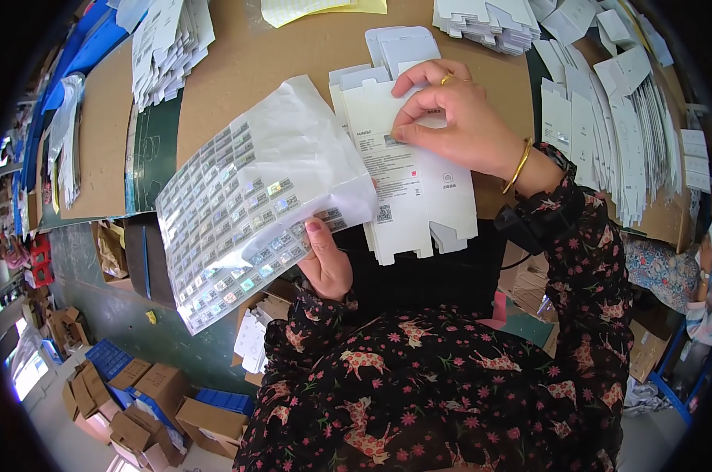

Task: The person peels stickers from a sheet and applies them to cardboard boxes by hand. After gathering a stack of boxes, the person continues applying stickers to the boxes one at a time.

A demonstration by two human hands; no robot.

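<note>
My left hand [326, 263] grips the lower right edge of a sheet of stickers [238, 197], thumb on top. Rows of small shiny silver labels cover the sheet, and its upper right part is bare white backing that curls. A flat, unfolded white box [407, 189] lies at the table's front edge, printed side up, on top of other flat boxes. Over its upper part is my right hand [450, 114], thumb and forefinger pinched at a small silver sticker [393, 140] against the box's surface. The sheet's right edge overlaps the box's left side.
Stacks of flat white boxes lie at the far left [171, 51], at the back [490, 23] and along the right [619, 134]. A yellow-and-white paper pile [320, 9] sits at the back. Cardboard cartons [155, 393] stand on the floor at lower left. Another person's arm [704, 263] shows at far right.
</note>
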